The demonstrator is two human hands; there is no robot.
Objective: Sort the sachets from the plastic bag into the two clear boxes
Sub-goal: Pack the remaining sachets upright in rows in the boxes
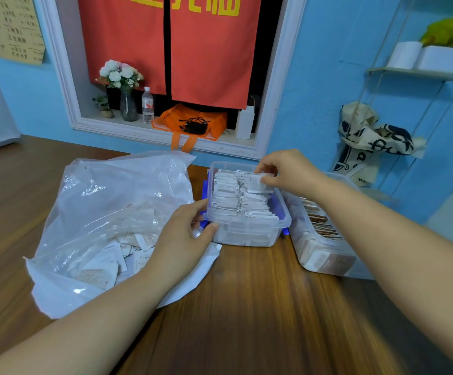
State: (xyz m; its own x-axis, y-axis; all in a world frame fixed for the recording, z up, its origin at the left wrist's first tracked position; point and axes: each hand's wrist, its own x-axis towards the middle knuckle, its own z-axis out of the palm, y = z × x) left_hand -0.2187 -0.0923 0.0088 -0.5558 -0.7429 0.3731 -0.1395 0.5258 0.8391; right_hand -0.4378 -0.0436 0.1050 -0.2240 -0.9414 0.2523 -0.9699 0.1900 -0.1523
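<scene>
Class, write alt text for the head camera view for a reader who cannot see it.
A right hand pinches a white sachet over a clear box packed with white sachets, while the left hand grips that box's near corner. A plastic bag of loose sachets lies left of it and a second box of brown sachets right, on a table.

plastic bag (106, 212) left, two boxes (247, 209) right, on table (247, 307)

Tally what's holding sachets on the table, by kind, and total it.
Clear boxes: 2, the white-sachet box and the brown-sachet box
Plastic bag: 1
Total: 3
</scene>
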